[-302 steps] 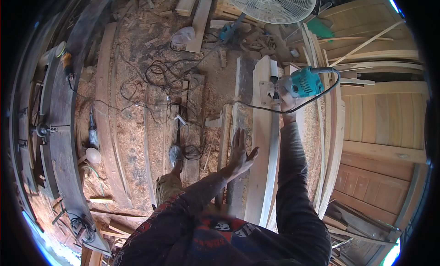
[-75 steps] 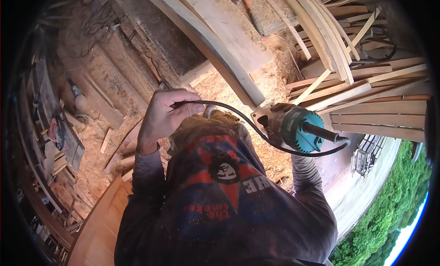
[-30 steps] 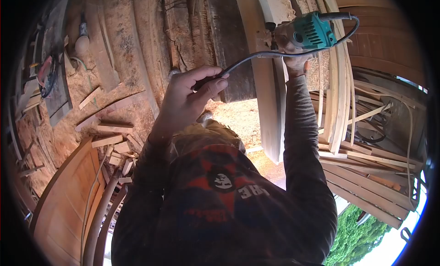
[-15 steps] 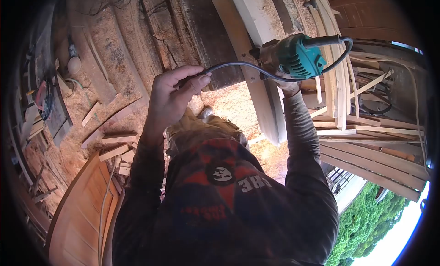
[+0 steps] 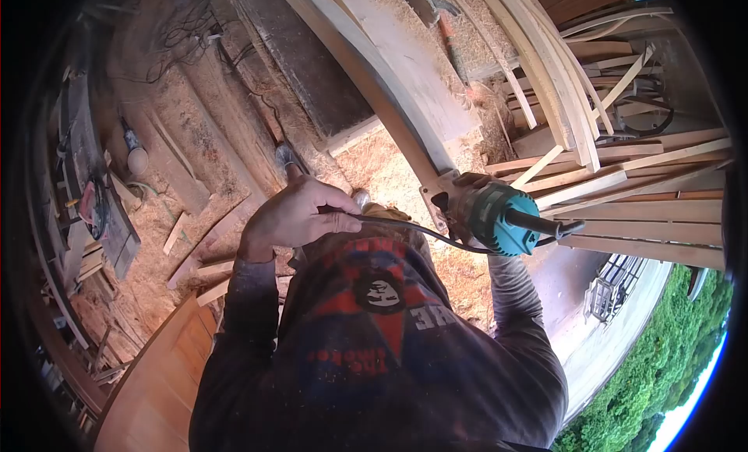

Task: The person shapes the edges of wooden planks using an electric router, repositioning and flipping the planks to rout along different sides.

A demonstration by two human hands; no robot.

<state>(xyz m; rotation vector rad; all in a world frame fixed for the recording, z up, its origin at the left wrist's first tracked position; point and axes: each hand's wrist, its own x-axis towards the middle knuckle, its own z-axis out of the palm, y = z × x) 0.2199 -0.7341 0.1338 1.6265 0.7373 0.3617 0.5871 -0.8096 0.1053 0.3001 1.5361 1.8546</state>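
Observation:
My right hand [image 5: 474,235] grips a teal corded router [image 5: 492,210] from below, its fingers mostly hidden by the body. The flat metal base [image 5: 435,203] of the router faces left, at the near end of a long curved wooden board [image 5: 382,101]; I cannot tell whether they touch. My left hand [image 5: 300,210] is closed on the black power cord [image 5: 405,224], pinching it between thumb and fingers. From there the cord runs right, under the router.
Long curved strips [image 5: 538,62] lie at the upper right, with stacked planks [image 5: 639,226] below them. Sawdust [image 5: 389,167] covers the ground. A light bulb [image 5: 136,160] lies at left. A curved wooden panel [image 5: 156,374] stands at lower left. A wire rack [image 5: 612,288] is at right.
The router has come down and nearer to my body, turning so its cord end faces me. My left hand has lowered, still holding the cord. The camera view has shifted.

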